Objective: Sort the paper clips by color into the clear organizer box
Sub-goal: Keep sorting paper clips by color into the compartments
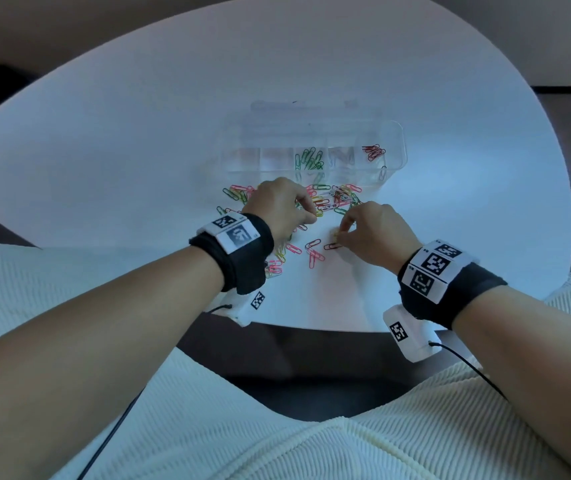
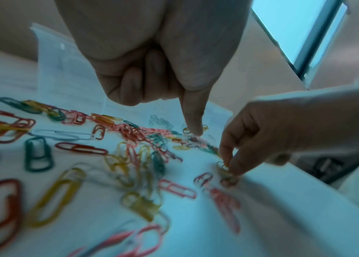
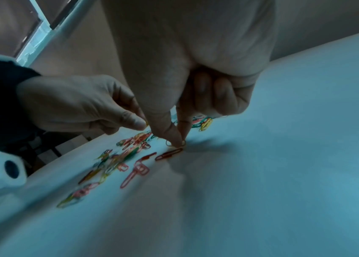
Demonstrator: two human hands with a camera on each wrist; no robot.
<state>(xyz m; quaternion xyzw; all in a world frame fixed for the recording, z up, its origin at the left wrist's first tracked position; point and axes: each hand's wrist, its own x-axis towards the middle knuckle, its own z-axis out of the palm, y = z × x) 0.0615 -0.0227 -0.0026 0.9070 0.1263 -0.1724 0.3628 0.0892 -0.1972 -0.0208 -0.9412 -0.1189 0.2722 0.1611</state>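
The clear organizer box (image 1: 395, 147) stands at the table's middle, with green clips (image 1: 309, 159) in one compartment and red clips (image 1: 374, 152) in the rightmost one. A mixed pile of paper clips (image 1: 329, 200) lies just in front of it. My left hand (image 1: 306, 216) hovers over the pile, its thumb and forefinger pinching a yellow clip (image 2: 186, 130) while the other fingers curl in. My right hand (image 1: 341, 233) is low on the table to the right, pinching another yellow clip (image 3: 169, 143) against the surface. A red clip (image 3: 168, 154) lies right beside those fingertips.
More loose clips (image 1: 313, 252) are scattered toward the table's near edge (image 1: 311, 329), partly under my left wrist. The white oval table (image 1: 138, 150) stretches bare to the left, far side and right. My lap lies below the edge.
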